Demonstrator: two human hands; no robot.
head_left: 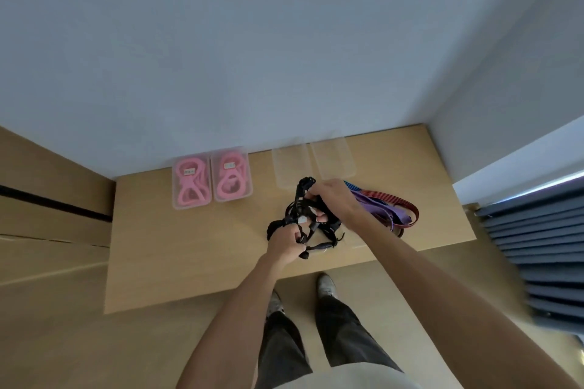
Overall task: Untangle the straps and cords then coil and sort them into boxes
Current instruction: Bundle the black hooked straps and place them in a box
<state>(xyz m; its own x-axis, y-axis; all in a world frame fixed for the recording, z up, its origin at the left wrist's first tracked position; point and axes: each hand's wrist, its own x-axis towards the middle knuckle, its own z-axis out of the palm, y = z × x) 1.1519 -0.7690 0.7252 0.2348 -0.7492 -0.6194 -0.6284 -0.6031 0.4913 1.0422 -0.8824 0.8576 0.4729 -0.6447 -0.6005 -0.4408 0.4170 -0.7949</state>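
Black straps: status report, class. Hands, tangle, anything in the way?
Left hand and right hand both grip the black straps, still tangled, above the table. Pink cords boxed. Purple and red straps loose beside the tangle.

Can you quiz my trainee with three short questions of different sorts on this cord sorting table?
1. True or false: the two boxes holding coiled pink cords stand left of the two empty clear boxes.
2. What do both the left hand and the right hand grip?
A. a purple strap
B. the black strap tangle
C. a box lid
3. Fill in: the purple and red straps lie on the ___, under the right forearm.

Key: 1 true; 2 B; 3 table.
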